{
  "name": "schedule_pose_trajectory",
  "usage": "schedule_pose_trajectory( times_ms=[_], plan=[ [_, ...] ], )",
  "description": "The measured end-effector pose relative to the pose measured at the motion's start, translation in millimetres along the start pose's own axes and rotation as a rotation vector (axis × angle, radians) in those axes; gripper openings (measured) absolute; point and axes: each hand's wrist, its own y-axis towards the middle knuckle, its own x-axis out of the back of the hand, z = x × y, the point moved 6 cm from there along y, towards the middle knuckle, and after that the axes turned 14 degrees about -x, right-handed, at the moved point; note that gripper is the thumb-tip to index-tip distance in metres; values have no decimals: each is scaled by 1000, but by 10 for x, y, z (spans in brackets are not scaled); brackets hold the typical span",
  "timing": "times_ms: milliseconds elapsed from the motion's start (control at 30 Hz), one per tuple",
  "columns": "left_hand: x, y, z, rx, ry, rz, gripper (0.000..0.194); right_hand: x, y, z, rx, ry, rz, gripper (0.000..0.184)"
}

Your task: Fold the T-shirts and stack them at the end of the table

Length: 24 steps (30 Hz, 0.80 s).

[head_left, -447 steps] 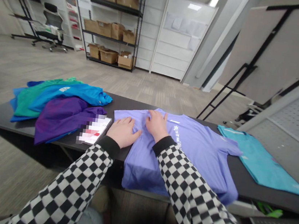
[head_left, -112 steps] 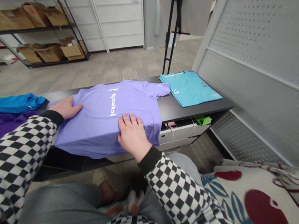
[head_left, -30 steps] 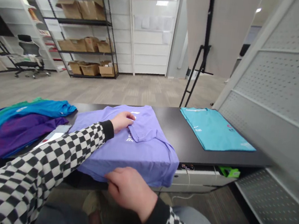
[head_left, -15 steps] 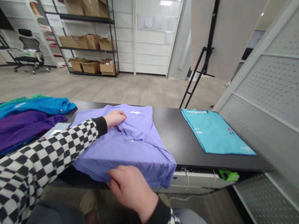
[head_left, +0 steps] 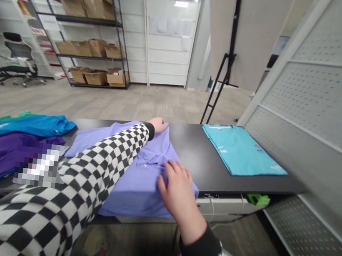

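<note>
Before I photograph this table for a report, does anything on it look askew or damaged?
No damage shows. The clothes pile at the left looks untidy: heaped and rumpled, unlike the flat, folded turquoise shirt. The lavender shirt between them is creased.

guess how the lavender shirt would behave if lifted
The lavender shirt would probably hang floppy, since it drapes over the front edge of the table. Its soft creases suggest thin cloth, so it's likely light.
</note>
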Motion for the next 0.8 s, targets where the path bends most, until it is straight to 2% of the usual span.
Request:
schedule_pose_trajectory(
  times_ms=[167,433,533,667,733,800],
  plan=[
    [-183,298,-32,38,-22,27,24,-101,-78,23,-26,-68,110,55],
    [-120,483,203,52,-69,3,18,-72,-88,52,-71,-53,152,55],
    [-130,408,193,1,-41,-31,28,-53,-96,63,-83,-43,157,54],
    [-122,198,34,-157,97,-88,36,-28,-119,49,-100,-37,128,55],
    [-13,51,-22,-193,178,-164,40,-16,-126,29,-105,-34,95,56],
    [132,-134,9,-160,195,-199,44,12,-117,-1,-104,-28,56,56]
  ],
)
